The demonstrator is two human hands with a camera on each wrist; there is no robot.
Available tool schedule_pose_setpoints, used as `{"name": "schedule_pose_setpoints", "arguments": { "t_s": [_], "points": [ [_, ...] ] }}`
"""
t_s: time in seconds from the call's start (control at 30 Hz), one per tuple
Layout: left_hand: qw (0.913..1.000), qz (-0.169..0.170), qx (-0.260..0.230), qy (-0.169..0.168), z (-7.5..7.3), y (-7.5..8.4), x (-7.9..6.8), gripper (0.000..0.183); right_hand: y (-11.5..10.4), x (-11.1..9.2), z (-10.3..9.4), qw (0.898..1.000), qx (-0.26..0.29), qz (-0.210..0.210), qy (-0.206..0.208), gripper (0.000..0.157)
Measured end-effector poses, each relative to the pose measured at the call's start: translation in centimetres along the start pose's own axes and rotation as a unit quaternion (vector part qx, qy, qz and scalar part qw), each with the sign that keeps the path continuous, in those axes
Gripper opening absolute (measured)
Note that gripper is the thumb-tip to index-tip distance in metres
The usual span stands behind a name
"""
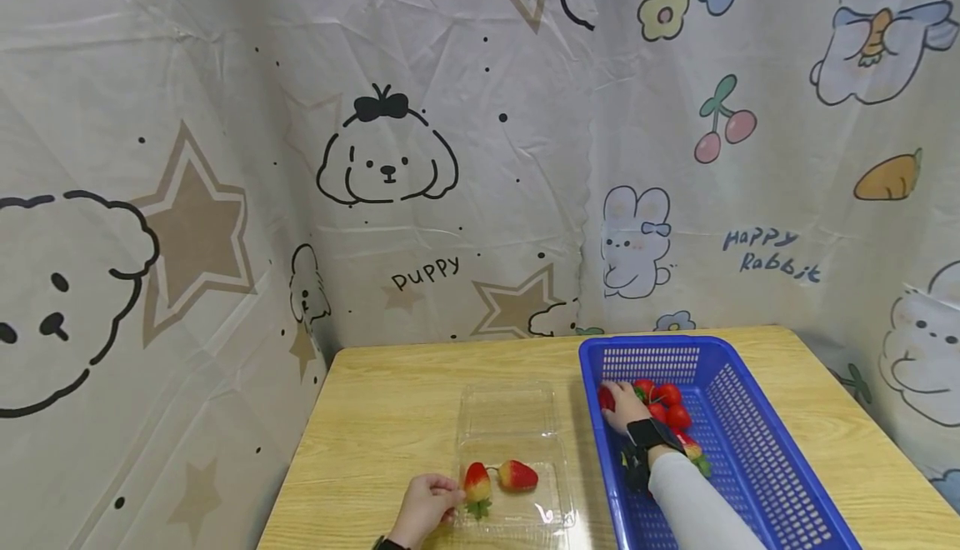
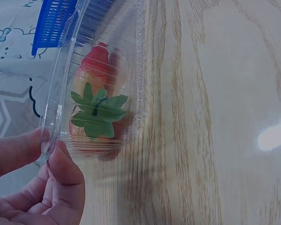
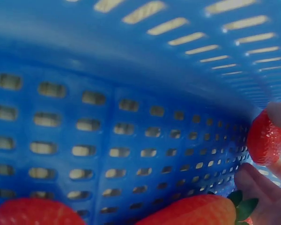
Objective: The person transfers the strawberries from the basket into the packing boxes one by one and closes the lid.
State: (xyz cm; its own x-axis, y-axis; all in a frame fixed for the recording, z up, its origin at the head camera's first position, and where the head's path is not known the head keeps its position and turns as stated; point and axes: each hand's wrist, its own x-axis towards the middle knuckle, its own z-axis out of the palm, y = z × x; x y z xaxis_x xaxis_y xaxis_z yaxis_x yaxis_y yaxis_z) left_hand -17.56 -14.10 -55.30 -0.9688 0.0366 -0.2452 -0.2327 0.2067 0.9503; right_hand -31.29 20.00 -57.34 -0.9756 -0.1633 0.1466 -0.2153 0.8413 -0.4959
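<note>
In the left wrist view, my left hand (image 2: 42, 183) pinches the rim of a clear plastic clamshell box (image 2: 61, 101) between thumb and fingers. Two red-and-yellow strawberries lie inside the box, one with its green leaves toward me (image 1: 477, 483) and one on its side (image 1: 518, 476). My right hand (image 1: 624, 408) reaches into a blue slotted basket (image 1: 780, 429), at its left wall. There it grips a red strawberry (image 3: 264, 140) between thumb and fingers. Close below that hand lies another strawberry with green leaves (image 3: 192, 211).
Several red tomatoes (image 1: 667, 400) lie in the basket beside my right hand. Another strawberry (image 1: 697, 457) sits partly behind my right forearm. The box's raised lid (image 1: 506, 412) extends toward the back of the wooden table (image 1: 375, 417). A printed curtain (image 1: 450, 283) hangs behind.
</note>
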Motion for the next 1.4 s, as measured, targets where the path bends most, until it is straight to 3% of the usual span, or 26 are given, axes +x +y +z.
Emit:
{"name": "schedule_pose_setpoints", "arguments": {
  "t_s": [0.2, 0.43, 0.77, 1.03, 1.2, 1.4],
  "points": [
    [1.0000, 0.002, 0.001, -0.002, 0.0, 0.0, 0.0, 0.009, -0.3, -0.1, -0.3, 1.000, 0.012, -0.009, 0.014, 0.039],
    [0.9998, -0.021, 0.001, -0.002, 0.0, 0.1, 0.1, 0.008, -0.5, -0.4, -0.6, 1.000, 0.003, -0.021, 0.017, 0.033],
    [0.9995, -0.032, 0.002, -0.005, 0.0, -0.1, 0.2, 0.008, -0.7, -0.1, -2.1, 0.999, 0.027, 0.009, -0.023, 0.031],
    [0.9998, -0.006, -0.014, -0.015, -0.3, -0.8, 0.8, 0.012, -2.2, 1.0, -6.4, 0.993, 0.034, 0.057, -0.100, 0.030],
    [0.9998, 0.000, -0.016, -0.013, -0.2, -1.0, 0.8, 0.013, -4.0, 1.2, -9.6, 0.992, 0.027, 0.042, -0.117, 0.029],
    [1.0000, -0.002, 0.003, -0.007, 0.1, -0.2, 0.3, 0.010, -6.7, 1.3, -12.2, 0.994, 0.032, -0.001, -0.102, 0.033]
  ]
}}
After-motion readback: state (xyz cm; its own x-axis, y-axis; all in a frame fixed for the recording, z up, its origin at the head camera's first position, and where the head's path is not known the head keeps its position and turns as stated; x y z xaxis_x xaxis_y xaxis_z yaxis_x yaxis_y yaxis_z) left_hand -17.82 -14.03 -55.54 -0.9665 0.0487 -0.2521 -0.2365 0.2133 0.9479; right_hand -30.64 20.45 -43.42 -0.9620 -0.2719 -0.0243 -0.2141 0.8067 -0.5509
